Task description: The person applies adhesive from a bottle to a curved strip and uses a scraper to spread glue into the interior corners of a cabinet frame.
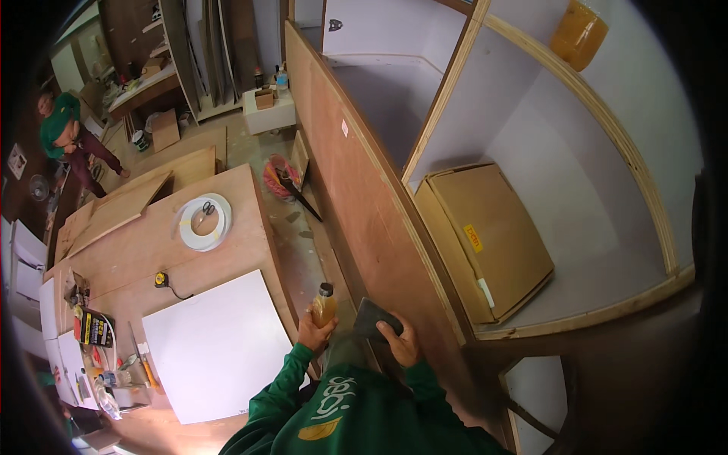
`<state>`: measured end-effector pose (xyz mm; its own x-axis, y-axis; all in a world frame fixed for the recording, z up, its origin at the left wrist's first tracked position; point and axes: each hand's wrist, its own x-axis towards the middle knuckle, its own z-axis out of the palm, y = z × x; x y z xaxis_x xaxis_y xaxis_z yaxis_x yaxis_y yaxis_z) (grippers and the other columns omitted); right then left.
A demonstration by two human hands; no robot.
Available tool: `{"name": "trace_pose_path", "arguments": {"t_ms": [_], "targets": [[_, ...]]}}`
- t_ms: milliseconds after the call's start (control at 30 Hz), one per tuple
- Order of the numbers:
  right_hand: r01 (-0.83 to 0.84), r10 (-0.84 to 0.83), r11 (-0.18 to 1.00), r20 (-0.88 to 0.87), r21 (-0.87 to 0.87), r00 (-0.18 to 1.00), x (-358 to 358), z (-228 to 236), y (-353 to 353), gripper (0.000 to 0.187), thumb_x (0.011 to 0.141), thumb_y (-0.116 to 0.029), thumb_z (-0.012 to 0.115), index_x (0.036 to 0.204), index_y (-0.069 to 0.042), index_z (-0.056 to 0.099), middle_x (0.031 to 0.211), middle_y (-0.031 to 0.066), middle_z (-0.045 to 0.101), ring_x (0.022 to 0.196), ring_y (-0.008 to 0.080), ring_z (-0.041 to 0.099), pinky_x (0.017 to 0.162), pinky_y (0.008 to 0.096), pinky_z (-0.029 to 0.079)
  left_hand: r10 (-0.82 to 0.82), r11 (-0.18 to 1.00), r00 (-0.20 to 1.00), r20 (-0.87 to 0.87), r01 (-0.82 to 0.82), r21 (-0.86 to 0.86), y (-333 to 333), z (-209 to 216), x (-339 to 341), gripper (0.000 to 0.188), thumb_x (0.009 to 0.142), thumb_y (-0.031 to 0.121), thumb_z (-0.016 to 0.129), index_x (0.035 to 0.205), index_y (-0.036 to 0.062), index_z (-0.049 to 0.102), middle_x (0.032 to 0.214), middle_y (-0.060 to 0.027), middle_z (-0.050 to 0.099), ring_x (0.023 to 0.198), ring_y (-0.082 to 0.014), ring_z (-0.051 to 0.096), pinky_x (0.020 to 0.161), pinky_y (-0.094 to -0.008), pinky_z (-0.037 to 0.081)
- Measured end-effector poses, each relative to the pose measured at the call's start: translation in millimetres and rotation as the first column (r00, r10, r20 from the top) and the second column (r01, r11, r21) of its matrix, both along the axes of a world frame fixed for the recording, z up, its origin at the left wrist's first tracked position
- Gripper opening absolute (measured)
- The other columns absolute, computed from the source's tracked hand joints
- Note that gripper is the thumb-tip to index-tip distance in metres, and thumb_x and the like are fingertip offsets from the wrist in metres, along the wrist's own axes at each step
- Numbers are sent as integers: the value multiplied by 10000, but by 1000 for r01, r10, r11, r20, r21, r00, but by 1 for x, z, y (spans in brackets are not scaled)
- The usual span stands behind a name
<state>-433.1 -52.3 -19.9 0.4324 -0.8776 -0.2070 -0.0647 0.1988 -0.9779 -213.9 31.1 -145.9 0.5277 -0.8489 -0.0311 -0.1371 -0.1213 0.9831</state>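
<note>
My left hand (pixel 315 332) is wrapped round a small clear bottle (pixel 324 305) of amber liquid with a dark cap, held upright in front of me. In my right hand (pixel 406 341) is a dark grey flat block (pixel 371 318), its thumb lying across the face. Close to the block runs the long plywood panel (pixel 364 197) on my right. A white board (pixel 216 341) lies on the wooden worktable (pixel 114 262) beside my left forearm. Farther up the table are a tape measure (pixel 161 280) and a white roll of edging strip (pixel 220 236) with scissors (pixel 208 207) in it.
Behind the panel a cardboard box (pixel 493 235) sits in a pale cabinet compartment, near a jar of amber liquid (pixel 578 34). A black can (pixel 95 327) and several tools crowd the table's left. A pink bag (pixel 280 173) is on the floor. Another person (pixel 68 136) stands far left.
</note>
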Motion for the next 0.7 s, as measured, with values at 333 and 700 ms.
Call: {"name": "trace_pose_path", "arguments": {"t_ms": [333,700], "targets": [[-67,66,989,-15,-129,998,84,46,-94,292,959,-215,665,1130,22,644,991,88,703,937,136,624,846,301,508,18,987,999,50,-10,-158,-131,27,120,592,801,334,847,1174,3,528,996,-174,699,868,-252,704,778,-361,566],[107,-89,960,82,-260,993,328,82,-307,233,952,-167,673,1114,-10,612,953,31,647,904,94,576,822,278,485,-191,936,981,32,192,-295,-367,65,361,528,856,219,798,1233,40,475,1042,-101,653,912,-183,632,817,-324,526]]}}
